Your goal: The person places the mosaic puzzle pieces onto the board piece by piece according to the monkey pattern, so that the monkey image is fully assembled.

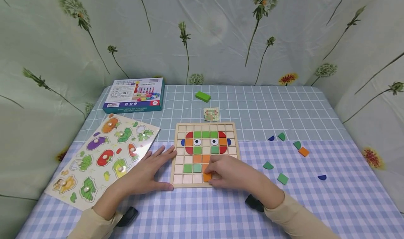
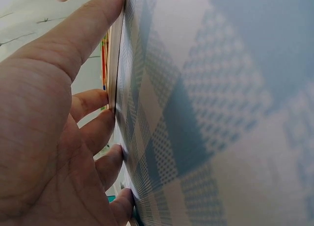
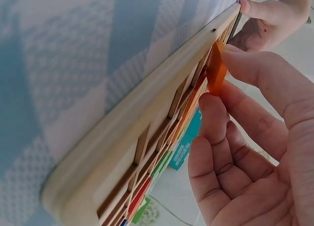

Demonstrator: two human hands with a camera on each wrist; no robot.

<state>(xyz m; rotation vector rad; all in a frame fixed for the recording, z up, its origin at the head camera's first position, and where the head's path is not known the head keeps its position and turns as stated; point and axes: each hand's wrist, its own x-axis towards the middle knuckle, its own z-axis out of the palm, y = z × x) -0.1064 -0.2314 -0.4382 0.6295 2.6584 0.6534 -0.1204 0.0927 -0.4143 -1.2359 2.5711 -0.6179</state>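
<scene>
A wooden grid board [image 1: 189,185] lies in the middle of the table, with coloured tiles forming a face in its upper rows. Below the face sit orange squares [image 1: 197,158] and green squares [image 1: 187,168]. My right hand [image 1: 235,172] pinches an orange square tile [image 3: 217,69] between thumb and fingertips. In the right wrist view that tile stands tilted over the board's near-edge cells. My left hand [image 1: 143,174] is spread at the board's left side, its thumb and fingertips touching the frame. The left wrist view shows its fingers along the edge.
To the left lies a vegetable puzzle board [image 1: 104,169], below a boxed toy [image 1: 134,95]. Behind the grid board are a small picture card [image 1: 211,114] and a green block [image 1: 203,96]. Several loose pieces, including a green square [image 1: 282,178] and an orange square [image 1: 303,151], lie to the right.
</scene>
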